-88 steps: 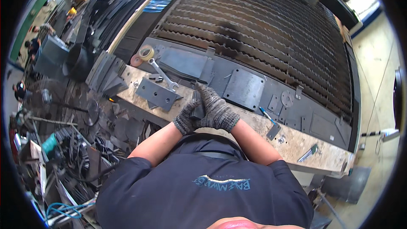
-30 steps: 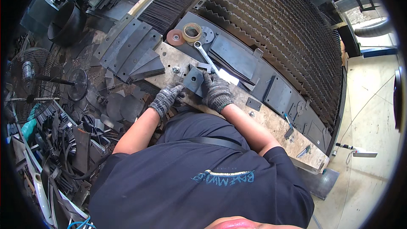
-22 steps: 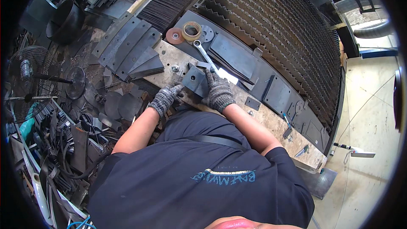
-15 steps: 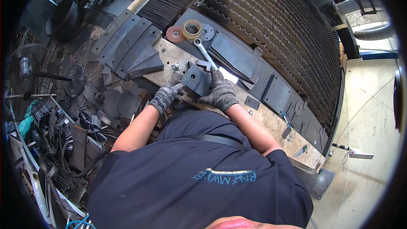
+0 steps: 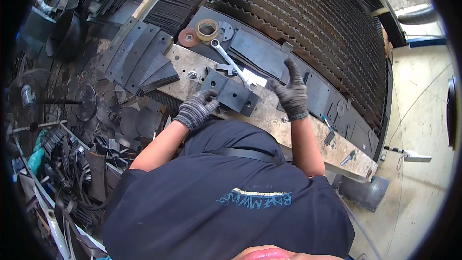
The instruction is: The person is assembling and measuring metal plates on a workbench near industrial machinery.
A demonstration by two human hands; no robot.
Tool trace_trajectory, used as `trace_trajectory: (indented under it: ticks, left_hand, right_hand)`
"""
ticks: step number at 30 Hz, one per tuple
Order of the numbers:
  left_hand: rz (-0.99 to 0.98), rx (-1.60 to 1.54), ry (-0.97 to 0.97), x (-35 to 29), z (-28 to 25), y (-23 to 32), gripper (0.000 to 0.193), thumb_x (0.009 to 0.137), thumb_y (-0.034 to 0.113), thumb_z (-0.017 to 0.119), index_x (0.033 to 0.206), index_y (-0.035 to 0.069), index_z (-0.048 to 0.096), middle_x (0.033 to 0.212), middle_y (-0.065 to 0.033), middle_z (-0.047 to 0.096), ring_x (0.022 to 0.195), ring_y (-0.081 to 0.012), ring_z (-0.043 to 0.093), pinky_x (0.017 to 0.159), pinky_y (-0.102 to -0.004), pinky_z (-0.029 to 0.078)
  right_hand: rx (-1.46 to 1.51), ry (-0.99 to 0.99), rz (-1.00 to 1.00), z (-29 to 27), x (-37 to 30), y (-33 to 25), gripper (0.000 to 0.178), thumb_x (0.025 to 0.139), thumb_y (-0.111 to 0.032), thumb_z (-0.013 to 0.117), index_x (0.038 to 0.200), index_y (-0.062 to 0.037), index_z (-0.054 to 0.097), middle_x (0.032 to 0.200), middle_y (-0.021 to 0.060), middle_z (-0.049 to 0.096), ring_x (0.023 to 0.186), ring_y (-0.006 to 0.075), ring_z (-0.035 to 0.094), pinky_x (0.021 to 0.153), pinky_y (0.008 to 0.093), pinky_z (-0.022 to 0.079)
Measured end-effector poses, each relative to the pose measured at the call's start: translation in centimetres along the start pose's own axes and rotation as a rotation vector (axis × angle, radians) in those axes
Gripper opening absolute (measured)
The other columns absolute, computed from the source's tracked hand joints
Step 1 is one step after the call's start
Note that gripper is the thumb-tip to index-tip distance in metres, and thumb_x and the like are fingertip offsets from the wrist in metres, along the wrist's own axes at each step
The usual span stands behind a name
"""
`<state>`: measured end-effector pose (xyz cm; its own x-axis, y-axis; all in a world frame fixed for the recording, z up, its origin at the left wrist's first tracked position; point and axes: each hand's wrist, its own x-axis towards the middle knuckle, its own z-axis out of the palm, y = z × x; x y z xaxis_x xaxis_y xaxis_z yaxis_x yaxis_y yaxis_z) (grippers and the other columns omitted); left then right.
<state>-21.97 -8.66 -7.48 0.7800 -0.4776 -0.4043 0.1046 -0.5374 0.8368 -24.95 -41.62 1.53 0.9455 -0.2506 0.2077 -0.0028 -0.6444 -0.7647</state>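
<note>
A dark metal piece (image 5: 231, 92) with several holes lies across the worn bench plank (image 5: 267, 120), in front of my body; its left part looks stepped. My left hand (image 5: 197, 109), in a grey striped knit glove, has its curled fingers against the left near edge of this piece. To the right of it my gloved right hand (image 5: 292, 94) is lifted off, thumb and fingers apart, holding nothing. A ring-ended wrench (image 5: 228, 60) lies just beyond the piece, next to a small notched metal part (image 5: 224, 68) and a white sheet (image 5: 255, 78).
Farther back are a tape roll (image 5: 207, 29), a reddish disc (image 5: 188, 37) and flat dark plates (image 5: 257, 53). Stacked metal plates (image 5: 139, 58) lie on the left. Scrap metal (image 5: 91, 163) and a fan (image 5: 36, 98) crowd the left floor. Serrated slats (image 5: 298, 9) stand behind.
My right hand has let go of the metal piece and moved right, spreading its fingers. More of the piece's right part shows. My left hand stays at its left end.
</note>
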Motion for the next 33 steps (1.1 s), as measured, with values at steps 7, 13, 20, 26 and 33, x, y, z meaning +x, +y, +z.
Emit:
trace_trajectory:
  ticks: [7,13,20,26,33]
  left_hand:
    - [0.346,0.811,0.016,3.3,3.7,5.8,0.097,0.072,0.05,0.086,0.156,0.023,0.045,0.164,-0.0213,0.034,0.152,-0.0417,0.032,0.122,-0.054,0.029]
    - [0.451,1.148,-0.267,7.3,4.5,8.2,0.111,0.066,0.047,0.089,0.161,0.025,0.036,0.164,-0.0204,0.034,0.155,-0.0422,0.027,0.125,-0.0558,0.025]
    - [0.469,1.198,-0.358,8.1,5.0,9.5,0.115,0.059,0.048,0.092,0.158,0.024,0.04,0.147,-0.0185,0.052,0.135,-0.0406,0.053,0.118,-0.0537,0.037]
    - [0.438,1.23,-0.393,8.6,5.4,10.4,0.118,0.054,0.049,0.094,0.157,0.023,0.042,0.148,-0.0198,0.051,0.136,-0.0413,0.052,0.118,-0.0513,0.039]
    - [0.401,1.251,-0.387,7.7,5.5,11.6,0.122,0.051,0.043,0.095,0.158,0.022,0.041,0.148,-0.0198,0.052,0.136,-0.0409,0.052,0.117,-0.0512,0.04]
  right_hand:
    - [-0.176,-0.069,0.393,-2.9,-9.8,11.7,0.085,0.081,-0.044,0.086,0.148,-0.0047,0.054,0.145,0.0204,0.061,0.137,0.0341,0.057,0.114,0.0408,0.045]
    - [-0.403,-0.142,0.587,-5.0,-14.1,15.2,0.083,0.08,-0.043,0.085,0.147,-0.0058,0.055,0.144,0.0184,0.062,0.133,0.0359,0.059,0.113,0.0424,0.047]
    - [-0.459,-0.174,0.373,-5.9,-11.6,19.0,0.087,0.067,-0.034,0.087,0.143,-0.0046,0.058,0.144,0.0201,0.061,0.133,0.0352,0.058,0.115,0.0422,0.045]
    - [-0.567,-0.456,0.392,-6.3,-8.0,18.2,0.084,0.061,-0.039,0.088,0.136,-0.0096,0.066,0.132,0.0187,0.069,0.122,0.0352,0.066,0.107,0.0433,0.051]
    - [-0.513,-0.504,0.36,-6.7,-6.6,19.6,0.082,0.065,-0.045,0.09,0.135,-0.007,0.067,0.128,0.0178,0.071,0.119,0.0351,0.068,0.104,0.0429,0.053]
